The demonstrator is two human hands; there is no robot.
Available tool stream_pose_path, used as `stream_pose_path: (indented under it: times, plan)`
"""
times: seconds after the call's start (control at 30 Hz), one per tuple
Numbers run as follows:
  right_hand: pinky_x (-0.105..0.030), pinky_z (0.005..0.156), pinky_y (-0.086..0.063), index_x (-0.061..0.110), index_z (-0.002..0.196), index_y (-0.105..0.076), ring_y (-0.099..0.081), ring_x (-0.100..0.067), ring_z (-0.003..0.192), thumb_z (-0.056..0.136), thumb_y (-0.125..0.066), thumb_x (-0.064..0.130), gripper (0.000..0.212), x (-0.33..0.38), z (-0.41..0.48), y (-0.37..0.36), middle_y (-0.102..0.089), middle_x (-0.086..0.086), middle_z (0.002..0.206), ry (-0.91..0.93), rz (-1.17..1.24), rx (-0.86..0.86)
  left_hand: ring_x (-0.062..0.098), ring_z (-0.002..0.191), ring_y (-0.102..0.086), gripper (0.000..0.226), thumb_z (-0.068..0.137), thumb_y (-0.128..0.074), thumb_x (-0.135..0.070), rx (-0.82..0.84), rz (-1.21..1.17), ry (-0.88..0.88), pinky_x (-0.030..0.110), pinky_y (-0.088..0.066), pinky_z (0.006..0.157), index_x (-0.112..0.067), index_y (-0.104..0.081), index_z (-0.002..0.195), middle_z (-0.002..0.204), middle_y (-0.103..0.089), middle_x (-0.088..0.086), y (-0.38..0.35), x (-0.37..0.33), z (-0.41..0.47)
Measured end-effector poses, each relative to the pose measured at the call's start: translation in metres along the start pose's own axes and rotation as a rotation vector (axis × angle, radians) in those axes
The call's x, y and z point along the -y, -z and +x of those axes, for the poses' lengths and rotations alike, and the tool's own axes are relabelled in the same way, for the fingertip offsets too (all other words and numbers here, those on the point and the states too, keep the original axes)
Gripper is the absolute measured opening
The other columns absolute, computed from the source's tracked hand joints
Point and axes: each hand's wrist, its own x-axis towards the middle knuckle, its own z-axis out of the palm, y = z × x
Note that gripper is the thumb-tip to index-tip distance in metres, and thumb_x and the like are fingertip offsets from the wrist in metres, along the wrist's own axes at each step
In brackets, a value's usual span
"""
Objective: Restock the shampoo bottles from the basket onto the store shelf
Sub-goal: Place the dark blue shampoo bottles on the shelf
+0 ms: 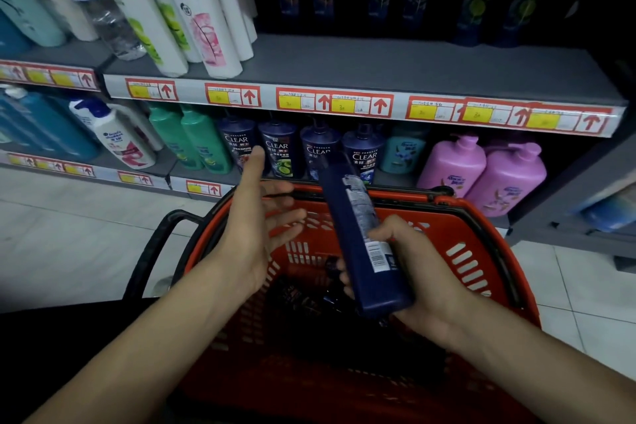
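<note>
The right hand (409, 272) gripped a dark blue shampoo bottle (361, 234) above the red basket (481, 251) — the left hand (254, 227), fingers spread, held nothing beside it.

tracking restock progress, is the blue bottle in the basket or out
Out: the right hand holds the blue bottle tilted above the red basket.

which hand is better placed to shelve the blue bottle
Right. The right hand grips the blue bottle above the basket, angled toward the shelf. The left hand is open and empty.
</note>
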Motion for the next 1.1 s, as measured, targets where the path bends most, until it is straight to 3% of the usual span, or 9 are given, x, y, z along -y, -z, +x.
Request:
stream_pose_path:
  times: [0.2,0.33,0.5,0.6,0.7,0.83,0.9,1.0,1.1]
  plan:
    - [-0.034,0.064,-0.052,-0.002,0.09,-0.073,-0.062,-0.027,0.063,0.08,-0.053,0.036,0.044,0.007,-0.009,0.005,-0.067,-0.019,0.084,-0.023,0.107,0.017,0.019,0.083,-0.071,0.058,0.091,-0.053,-0.071,0.06,0.123,-0.053,0.037,-0.056,0.078,-0.017,-0.071,0.097,0.09,-0.068,0.003,-0.004,0.006,-0.003]
    - [-0.036,0.065,-0.053,-0.003,0.101,-0.07,-0.063,-0.028,0.065,0.08,-0.057,0.033,0.044,0.009,-0.012,0.001,-0.066,-0.02,0.085,0.019,0.08,0.07,0.018,0.081,-0.073,0.047,0.092,-0.062,-0.061,0.107,0.209,-0.097,0.036,-0.058,0.077,-0.016,-0.073,0.101,0.086,-0.071,0.003,-0.009,0.009,-0.005]
    - [-0.03,0.076,-0.061,0.011,0.125,-0.067,-0.075,-0.013,0.078,0.096,-0.067,0.019,0.031,0.005,0.003,-0.006,-0.079,0.002,0.086,0.291,-0.374,-0.147,0.025,0.097,-0.074,0.035,0.09,-0.073,-0.049,0.175,0.297,-0.205,0.041,-0.06,0.087,-0.018,-0.071,0.107,0.107,-0.075,0.011,-0.018,0.013,-0.018]
    - [-0.023,0.077,-0.057,0.025,0.115,-0.07,-0.074,-0.013,0.09,0.09,-0.076,0.023,0.026,-0.003,-0.01,-0.012,-0.077,0.004,0.098,0.607,-0.493,-0.218,0.021,0.102,-0.074,0.037,0.085,-0.079,-0.048,0.182,0.274,-0.25,0.049,-0.06,0.093,-0.023,-0.071,0.111,0.11,-0.075,0.007,-0.022,0.012,-0.021]
    - [-0.022,0.079,-0.055,0.034,0.123,-0.064,-0.069,-0.006,0.092,0.087,-0.079,0.034,0.038,-0.012,-0.011,-0.017,-0.072,0.011,0.102,0.787,-0.658,-0.288,0.017,0.102,-0.074,0.043,0.089,-0.076,-0.045,0.251,0.232,-0.243,0.045,-0.061,0.089,-0.022,-0.067,0.125,0.115,-0.075,0.007,-0.027,0.008,-0.026]
    - [-0.018,0.093,-0.048,0.048,0.141,-0.05,-0.058,0.004,0.113,0.091,-0.072,0.042,0.055,-0.017,-0.011,-0.024,-0.056,0.024,0.121,0.842,-0.788,-0.306,0.022,0.104,-0.075,0.039,0.091,-0.073,-0.043,0.273,0.158,-0.249,0.045,-0.058,0.096,-0.02,-0.073,0.122,0.11,-0.078,0.006,-0.029,0.002,-0.033]
    - [-0.012,0.097,-0.044,0.044,0.148,-0.046,-0.053,0.008,0.117,0.095,-0.067,0.038,0.056,-0.016,-0.015,-0.029,-0.051,0.024,0.123,0.85,-0.787,-0.266,0.025,0.103,-0.075,0.041,0.09,-0.075,-0.042,0.228,0.059,-0.224,0.047,-0.058,0.098,-0.014,-0.074,0.119,0.108,-0.079,0.008,-0.028,-0.003,-0.033]
    - [-0.012,0.096,-0.045,0.036,0.143,-0.055,-0.056,0.002,0.112,0.099,-0.064,0.023,0.047,-0.007,-0.021,-0.037,-0.055,0.016,0.118,0.881,-0.739,-0.201,0.036,0.106,-0.073,0.047,0.087,-0.079,-0.043,0.185,-0.039,-0.206,0.051,-0.056,0.101,-0.009,-0.073,0.12,0.112,-0.077,0.016,-0.023,-0.012,-0.029]
    - [-0.019,0.088,-0.052,0.035,0.131,-0.061,-0.062,-0.005,0.102,0.092,-0.073,0.015,0.046,0.005,-0.018,-0.042,-0.062,0.008,0.112,0.833,-0.661,-0.174,0.04,0.111,-0.07,0.048,0.088,-0.078,-0.04,0.196,-0.086,-0.233,0.053,-0.054,0.102,-0.007,-0.071,0.122,0.114,-0.076,0.018,-0.019,-0.02,-0.023]
